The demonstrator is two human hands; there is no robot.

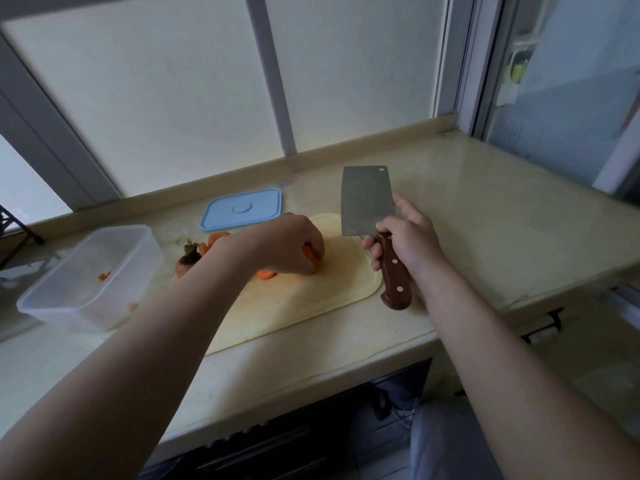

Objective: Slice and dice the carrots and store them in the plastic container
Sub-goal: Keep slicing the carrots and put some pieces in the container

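On the pale yellow cutting board [311, 306], my left hand [287, 244] curls over a carrot piece [310, 254] and grips it. A carrot slice [266, 274] lies just in front of that hand. The carrot top with its green stub [187, 259] and more orange pieces [213, 242] sit at the board's left edge. My right hand [405, 237] holds a cleaver [365, 202] by its wooden handle, blade raised above the board's right end. The clear plastic container [93, 275] stands to the left with a few carrot bits inside.
The container's blue lid [242, 209] lies flat behind the board, near the window ledge. The beige counter [485, 220] runs to the right. A dark metal rack [14, 233] stands at the far left. Dark drawers sit below the counter's front edge.
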